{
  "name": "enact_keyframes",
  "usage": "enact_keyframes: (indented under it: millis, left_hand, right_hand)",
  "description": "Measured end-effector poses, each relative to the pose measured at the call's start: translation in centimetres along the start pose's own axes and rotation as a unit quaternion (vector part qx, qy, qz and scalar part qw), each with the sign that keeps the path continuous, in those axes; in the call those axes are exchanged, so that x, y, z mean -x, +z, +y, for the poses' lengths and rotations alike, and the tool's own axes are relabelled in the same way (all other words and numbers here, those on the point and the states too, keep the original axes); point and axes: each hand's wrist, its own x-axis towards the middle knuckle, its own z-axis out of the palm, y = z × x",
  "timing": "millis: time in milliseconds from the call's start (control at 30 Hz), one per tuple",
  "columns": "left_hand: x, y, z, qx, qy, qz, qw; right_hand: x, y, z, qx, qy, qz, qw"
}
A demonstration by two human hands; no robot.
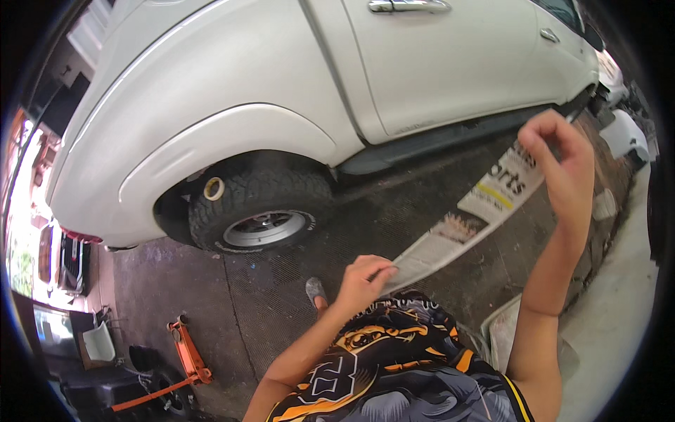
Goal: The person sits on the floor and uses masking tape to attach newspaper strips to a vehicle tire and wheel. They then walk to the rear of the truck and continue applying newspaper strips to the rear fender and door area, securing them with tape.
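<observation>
A long strip of newspaper (460, 224) stretches slantwise between my two hands, in front of my body. My left hand (364, 283) pinches its lower left end at waist height. My right hand (562, 155), raised higher and farther right, grips the upper end between thumb and fingers. Beyond the strip stands a white pickup truck (450, 67), side on. A roll of masking tape (214, 188) rests on top of its rear tire (264, 193), under the wheel arch.
An orange floor jack (188, 352) is on the dark floor at the lower left, near a loose wheel (171, 394). The truck's black side step (422, 149) runs low along its side. A pale wall ledge (619, 260) borders the right.
</observation>
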Motion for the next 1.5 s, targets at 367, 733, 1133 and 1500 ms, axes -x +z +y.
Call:
enact_keyframes:
  millis: [367, 733, 1133, 1500]
  left_hand:
    - [1.8, -4.6, -2.7, -0.043, -0.078, -0.031, 0.996]
    - [1.3, -10.2, -2.0, 0.118, -0.185, 0.059, 0.974]
    - [-2.1, -2.7, -0.7, -0.179, -0.005, 0.094, 0.979]
    - [-4.9, 0.2, 0.1, -0.056, 0.136, -0.055, 0.988]
  right_hand:
    - [-2.8, -6.8, 9.6, 0.027, 0.106, 0.101, 0.989]
    - [2.0, -7.4, 28.4, -0.012, 0.246, 0.11, 0.963]
    - [10.7, 9.8, 13.2, -0.09, 0.175, -0.015, 0.98]
    - [10.4, 13.4, 5.5, -0.035, -0.052, -0.17, 0.983]
